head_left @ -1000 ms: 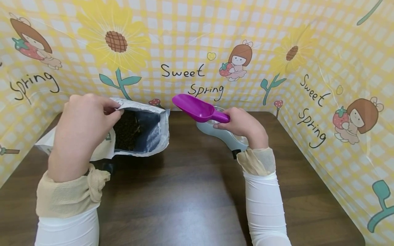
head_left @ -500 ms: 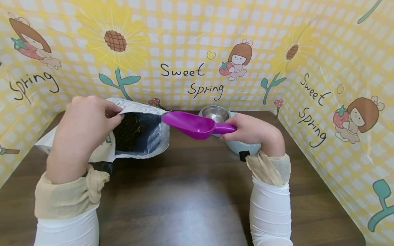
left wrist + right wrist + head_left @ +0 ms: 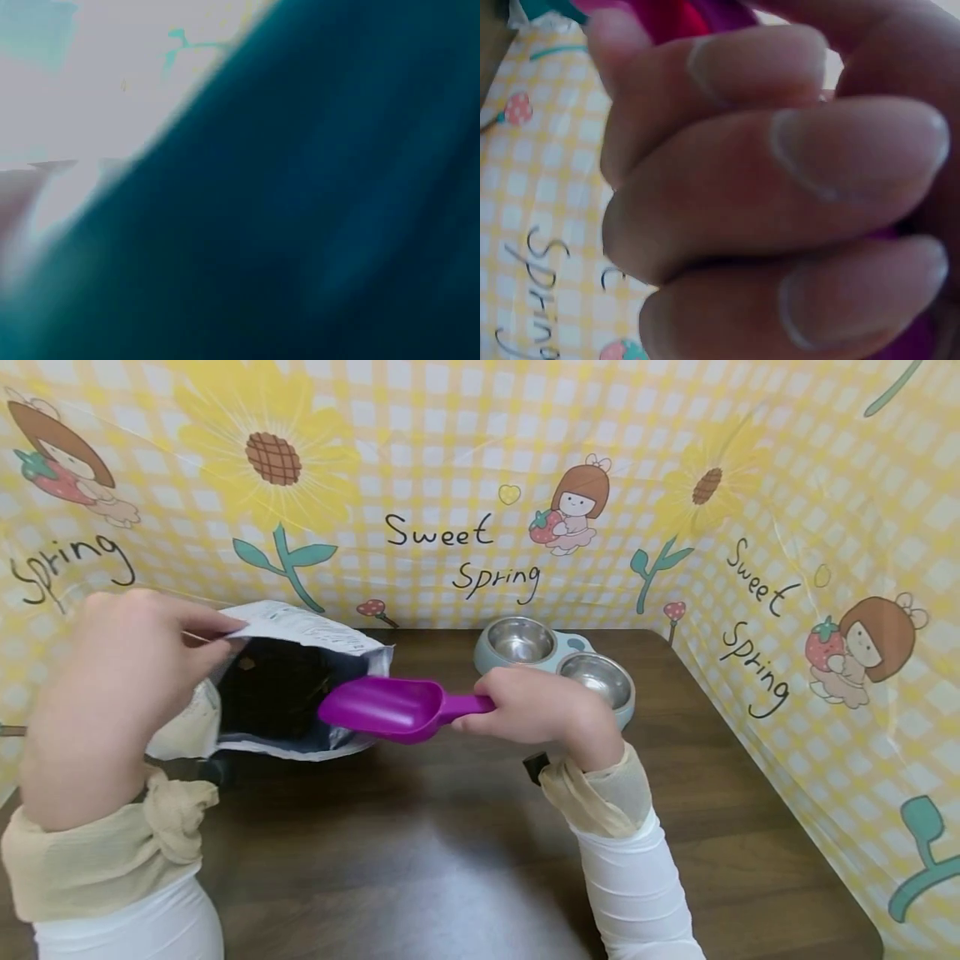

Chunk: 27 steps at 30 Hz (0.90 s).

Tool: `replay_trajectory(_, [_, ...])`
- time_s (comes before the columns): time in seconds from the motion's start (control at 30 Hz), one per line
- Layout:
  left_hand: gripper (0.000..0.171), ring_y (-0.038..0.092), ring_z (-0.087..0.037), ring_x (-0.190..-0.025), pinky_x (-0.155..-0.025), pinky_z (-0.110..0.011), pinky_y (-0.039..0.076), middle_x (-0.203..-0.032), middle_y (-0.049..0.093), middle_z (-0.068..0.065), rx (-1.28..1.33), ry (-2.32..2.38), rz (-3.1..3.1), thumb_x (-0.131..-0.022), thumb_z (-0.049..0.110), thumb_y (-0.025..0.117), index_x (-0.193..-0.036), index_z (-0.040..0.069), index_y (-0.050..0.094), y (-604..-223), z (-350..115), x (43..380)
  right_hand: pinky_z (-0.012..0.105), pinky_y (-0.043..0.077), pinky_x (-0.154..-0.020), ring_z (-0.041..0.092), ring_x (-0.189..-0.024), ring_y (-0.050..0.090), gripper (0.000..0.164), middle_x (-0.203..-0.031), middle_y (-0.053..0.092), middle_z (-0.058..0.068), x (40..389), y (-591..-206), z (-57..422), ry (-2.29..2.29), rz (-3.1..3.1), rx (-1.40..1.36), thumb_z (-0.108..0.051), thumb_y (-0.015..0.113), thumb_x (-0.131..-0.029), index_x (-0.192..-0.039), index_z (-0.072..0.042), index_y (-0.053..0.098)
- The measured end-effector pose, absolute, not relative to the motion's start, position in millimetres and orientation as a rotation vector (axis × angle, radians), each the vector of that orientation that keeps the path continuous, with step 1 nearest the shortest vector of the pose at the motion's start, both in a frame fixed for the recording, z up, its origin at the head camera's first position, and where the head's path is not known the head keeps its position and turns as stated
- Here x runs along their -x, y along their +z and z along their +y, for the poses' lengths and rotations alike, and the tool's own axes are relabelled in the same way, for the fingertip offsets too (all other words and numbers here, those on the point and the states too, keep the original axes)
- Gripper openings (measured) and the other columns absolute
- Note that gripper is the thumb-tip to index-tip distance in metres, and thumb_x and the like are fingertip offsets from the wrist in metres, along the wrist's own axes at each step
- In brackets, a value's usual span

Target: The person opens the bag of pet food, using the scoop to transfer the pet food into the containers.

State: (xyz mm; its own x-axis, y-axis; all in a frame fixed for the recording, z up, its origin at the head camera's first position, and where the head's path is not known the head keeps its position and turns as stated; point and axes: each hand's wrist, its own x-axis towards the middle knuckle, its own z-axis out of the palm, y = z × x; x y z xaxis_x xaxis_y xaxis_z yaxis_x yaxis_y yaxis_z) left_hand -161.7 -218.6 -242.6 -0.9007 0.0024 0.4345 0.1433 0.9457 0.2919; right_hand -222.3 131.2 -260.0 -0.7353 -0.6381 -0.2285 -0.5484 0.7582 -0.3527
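Observation:
A purple scoop has its handle in my right hand, whose curled fingers fill the right wrist view. The scoop's tip reaches the mouth of a white foil-lined bag that holds dark granules. My left hand pinches the bag's upper rim between thumb and fingers, and the bag is tilted with its mouth towards me. No granules show in the scoop. The left wrist view is mostly a dark blurred surface that I cannot make out.
A pale blue double bowl stand with two metal bowls stands at the back right of the brown wooden table, behind my right hand. Yellow checked cloth walls in the back and sides.
My right hand has moved the scoop left and down, from above the bowls to the bag's mouth. My left hand has shifted left with the bag's rim, and the mouth gapes wider.

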Motion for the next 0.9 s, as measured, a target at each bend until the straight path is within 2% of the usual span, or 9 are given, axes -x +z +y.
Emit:
replay_trajectory(0.1, [0.021, 0.062, -0.06, -0.086, -0.081, -0.059, 0.046, -0.093, 0.08, -0.029, 0.005, -0.44, -2.605, -0.096, 0.01, 0.075, -0.109, -0.004, 0.081, -239.5, -219.3, 156.3, 0.023, 0.04, -0.059, 0.007, -0.06, 0.044, 0.038, -0.067, 0.048, -0.009, 218.2, -262.2, 123.5, -0.364, 2.635, 0.947, -0.043, 0.07, -0.105, -0.079, -0.017, 0.061])
replay_trajectory(0.17, [0.02, 0.062, -0.061, -0.087, -0.071, -0.055, 0.05, -0.098, 0.079, -0.031, -0.064, -0.419, -2.598, -0.097, 0.013, 0.075, -0.106, -0.004, 0.082, -238.1, -214.6, 154.2, 0.023, 0.04, -0.059, 0.007, -0.06, 0.045, 0.038, -0.067, 0.049, -0.009, 215.1, -262.4, 120.8, -0.344, 2.655, 0.959, -0.043, 0.071, -0.105, -0.078, -0.017, 0.061])
replay_trajectory(0.2, [0.02, 0.061, -0.062, -0.087, -0.061, -0.055, 0.05, -0.099, 0.079, -0.031, -0.091, -0.396, -2.594, -0.097, 0.015, 0.075, -0.103, -0.002, 0.082, -238.0, -212.1, 153.3, 0.023, 0.041, -0.059, 0.007, -0.06, 0.046, 0.039, -0.067, 0.05, -0.009, 213.4, -262.4, 119.7, -0.328, 2.669, 0.964, -0.043, 0.071, -0.105, -0.078, -0.018, 0.061])
replay_trajectory(0.27, [0.019, 0.062, -0.063, -0.088, -0.049, -0.056, 0.049, -0.104, 0.078, -0.033, -0.126, -0.361, -2.567, -0.098, 0.017, 0.076, -0.101, 0.0, 0.084, -239.3, -206.6, 152.3, 0.024, 0.041, -0.059, 0.007, -0.06, 0.047, 0.039, -0.066, 0.05, -0.009, 209.8, -262.3, 117.3, -0.294, 2.703, 0.967, -0.044, 0.071, -0.105, -0.078, -0.018, 0.061])
replay_trajectory(0.3, [0.018, 0.062, -0.065, -0.089, -0.048, -0.059, 0.049, -0.103, 0.077, -0.033, -0.137, -0.35, -2.549, -0.098, 0.016, 0.076, -0.1, 0.001, 0.084, -239.7, -204.4, 152.1, 0.024, 0.042, -0.059, 0.008, -0.059, 0.047, 0.039, -0.066, 0.051, -0.009, 207.8, -262.4, 116.1, -0.279, 2.719, 0.96, -0.044, 0.07, -0.106, -0.078, -0.019, 0.061])
replay_trajectory(0.43, [0.016, 0.06, -0.068, -0.088, -0.062, -0.073, 0.05, -0.1, 0.076, -0.035, -0.149, -0.284, -2.444, -0.099, 0.012, 0.073, -0.1, 0.0, 0.084, -243.0, -199.9, 152.7, 0.027, 0.042, -0.058, 0.009, -0.059, 0.051, 0.039, -0.065, 0.052, -0.009, 198.9, -262.2, 110.2, -0.231, 2.784, 0.905, -0.045, 0.069, -0.106, -0.077, -0.02, 0.061])
replay_trajectory(0.63, [0.024, 0.066, -0.063, -0.096, -0.082, -0.073, 0.052, -0.103, 0.076, -0.036, -0.255, -0.315, -2.288, -0.104, 0.006, 0.06, -0.103, -0.006, 0.081, -246.3, -198.6, 166.3, 0.03, 0.041, -0.055, 0.012, -0.06, 0.053, 0.041, -0.066, 0.053, -0.006, 188.3, -262.4, 100.7, -0.228, 2.853, 0.814, -0.045, 0.066, -0.107, -0.077, -0.019, 0.058])
replay_trajectory(0.77, [0.032, 0.073, -0.056, -0.098, -0.085, -0.068, 0.053, -0.102, 0.079, -0.033, -0.263, -0.37, -2.118, -0.103, 0.005, 0.053, -0.101, -0.006, 0.083, -253.9, -202.7, 178.8, 0.032, 0.043, -0.055, 0.012, -0.06, 0.054, 0.042, -0.067, 0.053, -0.006, 186.9, -263.2, 97.0, -0.249, 2.875, 0.784, -0.045, 0.065, -0.108, -0.076, -0.019, 0.056])
replay_trajectory(0.9, [0.031, 0.069, -0.058, -0.092, -0.082, -0.068, 0.048, -0.094, 0.079, -0.031, -0.183, -0.38, -2.152, -0.098, 0.012, 0.057, -0.096, -0.004, 0.084, -254.4, -201.7, 176.5, 0.031, 0.043, -0.055, 0.013, -0.061, 0.055, 0.043, -0.067, 0.053, -0.005, 190.8, -262.6, 98.7, -0.218, 2.885, 0.773, -0.045, 0.065, -0.108, -0.075, -0.019, 0.056])
